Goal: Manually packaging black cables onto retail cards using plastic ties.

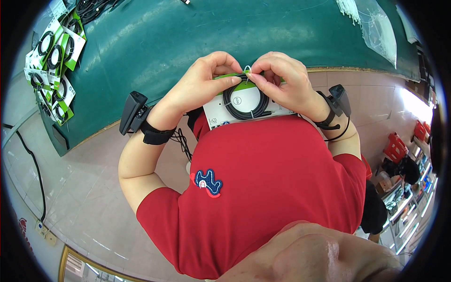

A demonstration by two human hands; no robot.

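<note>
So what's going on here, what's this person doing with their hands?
A person in a red shirt holds a white and green backing card with a coiled black cable against their chest, at the edge of a green table. The left hand steadies the card's top edge, while the right hand pinches a small white tie at the top of the coil. A pile of similar carded cables lies on the table to the left.

Under the left hand (206, 80) and right hand (282, 82), the top edge of the white and green card (221, 110) and part of the coiled black cable (244, 101) are hidden by fingers. The small white tie (247, 69) between the fingertips is perhaps a twist tie, too small to tell. The card's lower edge disappears behind the red shirt (263, 188).
</note>
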